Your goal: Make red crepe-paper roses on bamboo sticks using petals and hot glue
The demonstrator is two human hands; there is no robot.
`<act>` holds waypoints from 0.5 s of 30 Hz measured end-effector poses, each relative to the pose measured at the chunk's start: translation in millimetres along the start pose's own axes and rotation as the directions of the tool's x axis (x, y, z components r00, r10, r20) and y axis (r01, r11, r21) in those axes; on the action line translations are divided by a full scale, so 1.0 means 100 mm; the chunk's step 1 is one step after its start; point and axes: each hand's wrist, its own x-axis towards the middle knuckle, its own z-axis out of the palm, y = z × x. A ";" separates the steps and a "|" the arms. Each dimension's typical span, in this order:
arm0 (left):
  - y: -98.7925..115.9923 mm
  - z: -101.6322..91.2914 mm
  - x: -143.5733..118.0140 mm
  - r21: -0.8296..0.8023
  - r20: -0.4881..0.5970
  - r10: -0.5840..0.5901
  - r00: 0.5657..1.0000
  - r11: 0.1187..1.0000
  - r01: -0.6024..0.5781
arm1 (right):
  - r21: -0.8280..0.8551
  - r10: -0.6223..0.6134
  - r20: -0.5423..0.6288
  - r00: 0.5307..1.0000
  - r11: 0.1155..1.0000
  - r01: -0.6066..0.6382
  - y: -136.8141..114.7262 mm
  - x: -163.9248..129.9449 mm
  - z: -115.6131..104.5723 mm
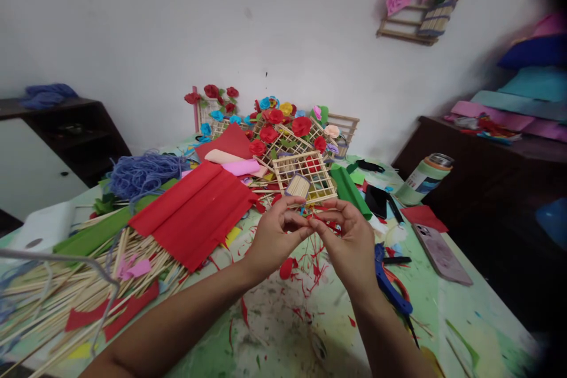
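**Two hands pinching a red paper piece above a craft table**

The left hand (274,233) and right hand (348,242) met fingertip to fingertip, pinching a small red paper piece (325,221) just above the paint-stained table (292,319), near folded red crepe paper (195,209) and a stick lattice (305,174).

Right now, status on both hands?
Left hand and right hand pinch a small red paper piece together. Wooden grid frame just beyond. Blue glue gun beside right wrist.

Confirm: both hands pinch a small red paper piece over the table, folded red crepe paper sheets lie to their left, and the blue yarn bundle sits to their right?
Not quite. In the head view the blue yarn bundle sits to the left, beyond the folded red crepe paper sheets. The rest holds: left hand and right hand pinch a small red paper piece over the table.
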 end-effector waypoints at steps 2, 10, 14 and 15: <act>0.00 -0.01 0.01 0.008 0.007 -0.003 1.000 1.000 0.003 | -0.010 -0.002 -0.010 1.000 1.000 0.002 0.01 0.00 -0.01; 0.08 -0.13 0.07 0.026 0.019 0.068 0.997 0.997 -0.069 | -0.121 0.015 0.167 0.986 0.993 0.005 0.03 0.03 -0.10; 0.08 -0.14 0.07 0.136 0.077 0.053 0.996 0.989 -0.063 | -0.199 0.027 0.202 0.979 0.980 0.014 -0.01 0.02 -0.06; 0.08 -0.14 0.07 0.162 0.078 0.056 0.995 0.984 -0.068 | -0.209 0.026 0.201 0.979 0.978 0.016 -0.02 0.02 -0.05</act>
